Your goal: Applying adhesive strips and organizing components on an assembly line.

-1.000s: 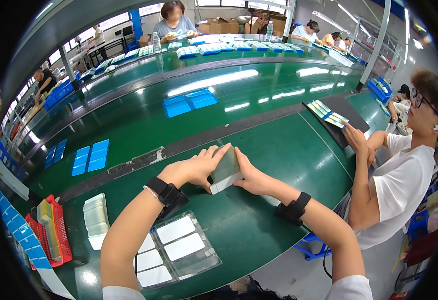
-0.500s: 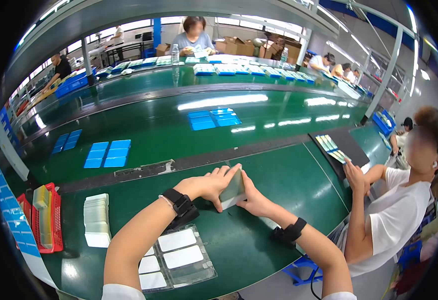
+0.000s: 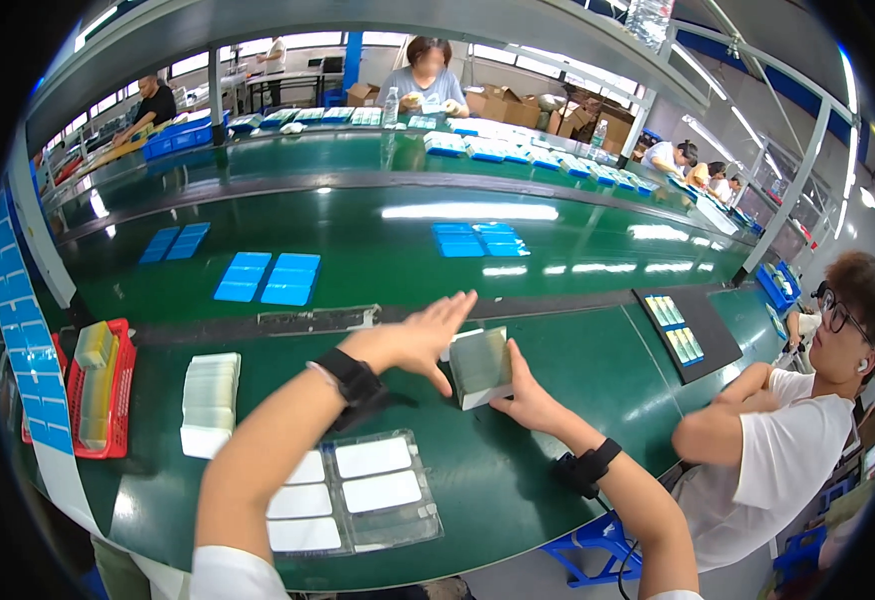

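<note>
A thick stack of thin, greyish translucent cards [image 3: 482, 366] stands on the green tabletop in front of me. My right hand [image 3: 535, 396] grips it from the right, thumb and fingers along its side and lower edge. On the other side my left hand [image 3: 420, 340] is open, fingers stretched out and thumb spread, just left of the stack. Nearer me lies a clear tray [image 3: 392, 528] with white cards [image 3: 374, 456] in its compartments, partly hidden by my left forearm. A leaning row of white-edged cards [image 3: 210, 403] rests to the left.
At far left stands a red basket [image 3: 122, 400] of card stacks beside a hanging blue-patterned sheet [image 3: 28, 330]. Blue card panels [image 3: 268, 278] lie on the green belt beyond the dark rail [image 3: 198, 330]. A co-worker sits at right near a black board [image 3: 709, 345] with cards.
My left hand has come off the stack and its fingers have spread. The stack stays in my right hand, now turned more toward me. The view has shifted; the co-worker's arm has drawn back.
</note>
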Motion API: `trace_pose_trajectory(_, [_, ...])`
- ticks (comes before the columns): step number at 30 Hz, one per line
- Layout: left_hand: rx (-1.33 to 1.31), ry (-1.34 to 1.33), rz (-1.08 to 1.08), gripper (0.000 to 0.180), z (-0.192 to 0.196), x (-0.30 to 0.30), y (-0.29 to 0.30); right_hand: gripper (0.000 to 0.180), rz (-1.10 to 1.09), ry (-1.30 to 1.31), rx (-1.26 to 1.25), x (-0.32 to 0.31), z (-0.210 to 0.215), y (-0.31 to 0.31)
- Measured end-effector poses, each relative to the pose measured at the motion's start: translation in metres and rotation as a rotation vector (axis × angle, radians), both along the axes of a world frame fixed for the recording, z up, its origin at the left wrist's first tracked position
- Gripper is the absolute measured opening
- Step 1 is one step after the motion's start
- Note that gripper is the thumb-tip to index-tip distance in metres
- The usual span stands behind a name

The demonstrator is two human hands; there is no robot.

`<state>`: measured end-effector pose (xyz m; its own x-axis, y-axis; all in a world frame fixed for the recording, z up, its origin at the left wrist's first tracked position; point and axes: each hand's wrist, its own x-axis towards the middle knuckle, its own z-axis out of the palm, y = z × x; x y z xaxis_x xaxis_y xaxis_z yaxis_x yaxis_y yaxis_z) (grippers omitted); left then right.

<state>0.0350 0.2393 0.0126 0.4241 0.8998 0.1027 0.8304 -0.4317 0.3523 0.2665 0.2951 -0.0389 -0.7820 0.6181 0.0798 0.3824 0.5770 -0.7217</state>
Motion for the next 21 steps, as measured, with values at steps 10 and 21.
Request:
trace_pose_trajectory(10, [0.007, 0.172, 0.599, 0.085, 0.053, -0.079, -0.227, 0.082, 0.127, -0.258, 0.708, 0.002, 0.016, -0.013])
trace_pose_trajectory(21, [0.051, 0.201, 0.877, 0.070, 0.035, -0.080, -0.339, 0.080, 0.223, -0.428, 0.676, -0.023, 0.019, -0.016])
